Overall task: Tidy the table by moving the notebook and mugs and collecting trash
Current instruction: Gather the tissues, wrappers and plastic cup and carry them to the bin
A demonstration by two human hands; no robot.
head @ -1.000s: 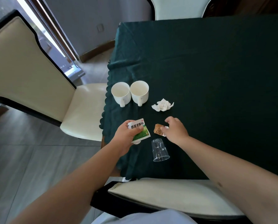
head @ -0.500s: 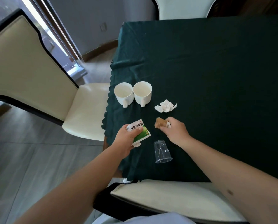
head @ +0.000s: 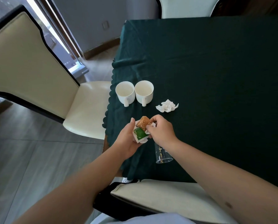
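My left hand [head: 127, 139] holds a small green-and-white box [head: 140, 134] over the table's near left corner. My right hand [head: 161, 129] pinches an orange-brown wrapper [head: 144, 122] and presses it against the top of that box. Two white mugs [head: 125, 92] [head: 144, 92] stand side by side near the left edge of the table, handles toward me. A crumpled white tissue [head: 167, 106] lies to their right. A clear plastic cup [head: 162, 155] lies on its side just below my right wrist. No notebook is in view.
The table wears a dark green cloth [head: 216, 78] with a scalloped edge. A cream chair [head: 43, 88] stands at the left side, another cream chair seat [head: 164, 198] is right in front of me, and a third chair back [head: 183, 7] stands at the far end.
My right hand lifted the orange-brown wrapper off the cloth and brought it left onto the box. My left hand turned the box up to meet it.
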